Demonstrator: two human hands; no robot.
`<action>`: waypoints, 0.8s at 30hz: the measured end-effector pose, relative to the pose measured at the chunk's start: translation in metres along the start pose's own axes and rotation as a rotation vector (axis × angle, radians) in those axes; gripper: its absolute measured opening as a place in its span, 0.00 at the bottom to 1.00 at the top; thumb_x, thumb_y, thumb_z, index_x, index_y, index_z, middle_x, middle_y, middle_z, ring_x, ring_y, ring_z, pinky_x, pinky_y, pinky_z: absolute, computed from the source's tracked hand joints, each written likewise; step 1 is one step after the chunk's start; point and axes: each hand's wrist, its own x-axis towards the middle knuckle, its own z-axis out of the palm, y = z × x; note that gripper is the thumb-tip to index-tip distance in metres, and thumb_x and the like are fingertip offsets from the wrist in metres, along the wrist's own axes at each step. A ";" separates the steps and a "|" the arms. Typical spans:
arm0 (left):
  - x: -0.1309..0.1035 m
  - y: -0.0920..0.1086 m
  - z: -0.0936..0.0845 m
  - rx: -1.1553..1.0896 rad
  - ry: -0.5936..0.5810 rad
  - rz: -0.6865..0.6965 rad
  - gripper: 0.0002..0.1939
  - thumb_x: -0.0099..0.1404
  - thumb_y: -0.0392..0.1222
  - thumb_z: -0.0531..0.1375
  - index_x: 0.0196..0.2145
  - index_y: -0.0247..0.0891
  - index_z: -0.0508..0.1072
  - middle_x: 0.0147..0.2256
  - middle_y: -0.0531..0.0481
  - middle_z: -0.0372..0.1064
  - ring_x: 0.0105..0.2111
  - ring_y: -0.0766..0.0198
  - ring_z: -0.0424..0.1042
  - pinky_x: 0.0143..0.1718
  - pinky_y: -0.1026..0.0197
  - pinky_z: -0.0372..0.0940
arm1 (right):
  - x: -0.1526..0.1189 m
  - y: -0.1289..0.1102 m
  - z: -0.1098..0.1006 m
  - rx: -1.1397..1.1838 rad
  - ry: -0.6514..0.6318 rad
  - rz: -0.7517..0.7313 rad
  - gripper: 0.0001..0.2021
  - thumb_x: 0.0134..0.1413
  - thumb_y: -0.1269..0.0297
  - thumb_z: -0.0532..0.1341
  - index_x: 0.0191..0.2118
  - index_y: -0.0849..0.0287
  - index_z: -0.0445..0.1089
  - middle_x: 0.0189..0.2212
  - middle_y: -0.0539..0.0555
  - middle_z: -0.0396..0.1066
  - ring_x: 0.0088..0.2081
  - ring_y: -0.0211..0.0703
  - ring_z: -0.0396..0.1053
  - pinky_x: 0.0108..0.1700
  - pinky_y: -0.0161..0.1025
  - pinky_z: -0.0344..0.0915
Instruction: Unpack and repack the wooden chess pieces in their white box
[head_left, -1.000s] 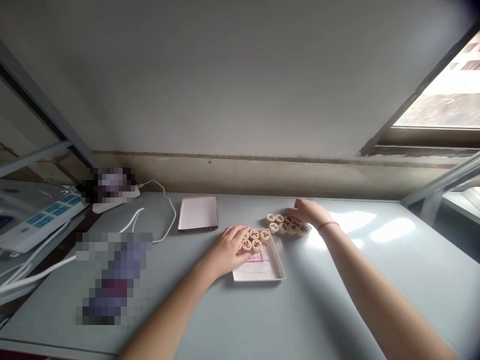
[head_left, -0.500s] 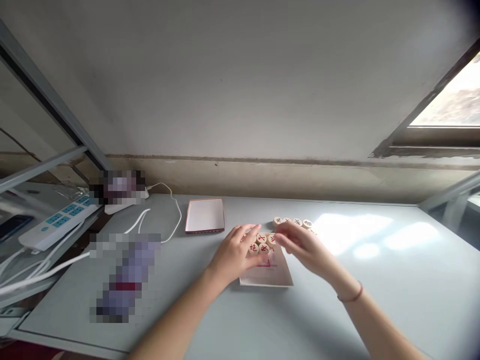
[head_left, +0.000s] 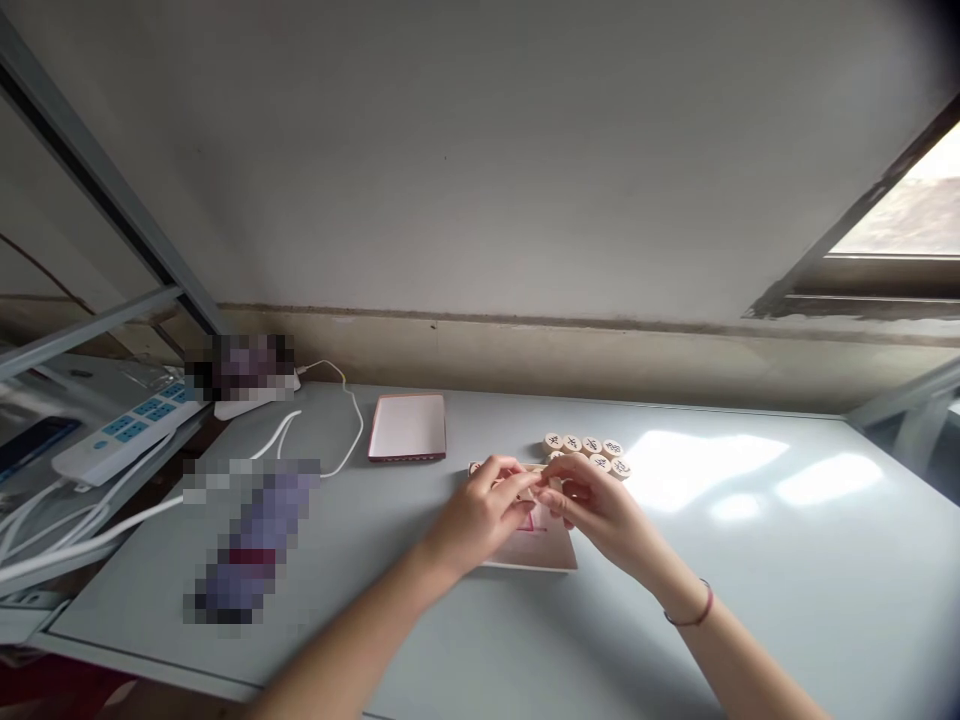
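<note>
My left hand (head_left: 480, 515) and my right hand (head_left: 600, 505) meet over a flat pale booklet or box (head_left: 536, 552) with red print on its face. The left fingers are bent together, and what they hold, if anything, is hidden. Curled thumb and fingers of the right hand close around a pale edge that looks like a Chinese chess piece (head_left: 556, 483). Most red-lettered pieces on the booklet or box are covered by my hands. Just behind the right hand, round wooden Chinese chess pieces (head_left: 592, 446) with dark characters lie in two rows.
An open shallow box lid (head_left: 409, 428) lies at the back left of the grey table (head_left: 465, 650). Further left are a white power strip (head_left: 124, 430), white cables (head_left: 352, 420) and a blurred purple item (head_left: 259, 545). A wall (head_left: 480, 360) bounds the back.
My hands have come together over the red-lettered pieces, the right one moving left and lower. Pieces visible between the hands before are now mostly covered. More of the dark-lettered rows shows.
</note>
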 end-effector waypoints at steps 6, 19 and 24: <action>0.003 -0.011 -0.004 0.013 0.040 -0.079 0.05 0.62 0.35 0.58 0.37 0.39 0.71 0.40 0.48 0.66 0.34 0.66 0.71 0.37 0.62 0.69 | 0.008 0.006 -0.014 0.037 0.232 -0.005 0.18 0.50 0.47 0.62 0.38 0.57 0.66 0.38 0.58 0.72 0.31 0.40 0.70 0.29 0.39 0.71; 0.010 0.002 0.012 0.260 -0.137 0.120 0.06 0.63 0.40 0.59 0.39 0.42 0.74 0.46 0.49 0.72 0.49 0.56 0.67 0.56 0.42 0.55 | 0.003 -0.004 -0.015 -0.012 0.194 -0.008 0.14 0.53 0.51 0.60 0.38 0.56 0.67 0.39 0.56 0.70 0.30 0.39 0.70 0.26 0.37 0.71; 0.004 -0.014 -0.008 0.229 -0.086 0.038 0.10 0.64 0.44 0.59 0.42 0.42 0.74 0.47 0.46 0.69 0.50 0.55 0.65 0.52 0.50 0.63 | -0.006 -0.006 -0.014 -0.384 0.025 -0.136 0.06 0.57 0.63 0.56 0.38 0.54 0.69 0.40 0.55 0.66 0.33 0.38 0.68 0.34 0.39 0.72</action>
